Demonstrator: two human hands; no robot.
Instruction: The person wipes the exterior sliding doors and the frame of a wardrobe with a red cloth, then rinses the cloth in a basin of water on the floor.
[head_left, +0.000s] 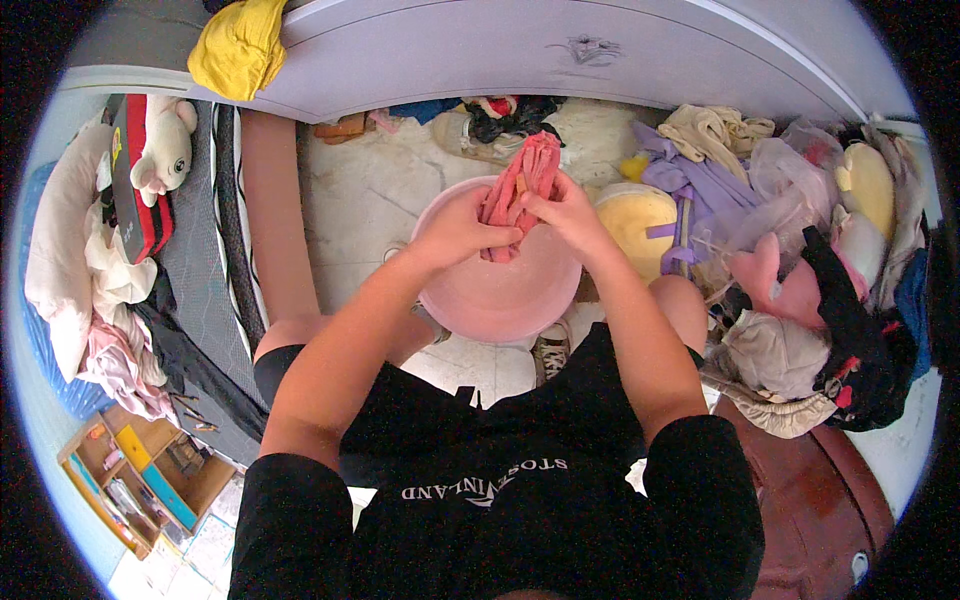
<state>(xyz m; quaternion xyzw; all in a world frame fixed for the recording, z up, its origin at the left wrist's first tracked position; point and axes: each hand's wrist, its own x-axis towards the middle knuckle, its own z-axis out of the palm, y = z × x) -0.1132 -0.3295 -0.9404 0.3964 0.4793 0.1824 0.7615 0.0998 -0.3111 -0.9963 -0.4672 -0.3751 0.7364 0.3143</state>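
A bunched red-pink cloth (534, 166) is held between my two hands above a pink plastic basin (499, 304). My left hand (466, 229) grips the cloth's lower left part, thumb across its front. My right hand (564, 208) holds it on the right side, thumb and fingers pressed on the folds. The cloth's top end stands up past my fingers, and its lower end hangs over the basin's far half. The basin stands on the tiled floor between my knees. Whether there is water in it, I cannot tell.
A pale yellow round container (637, 217) stands right of the basin. Clothes, plastic bags and a lilac cloth (686, 176) are heaped at the right. At the left lie a plush toy (166, 154) and a pillow (67, 240). A yellow cloth (238, 51) hangs on the pale panel (465, 60) ahead.
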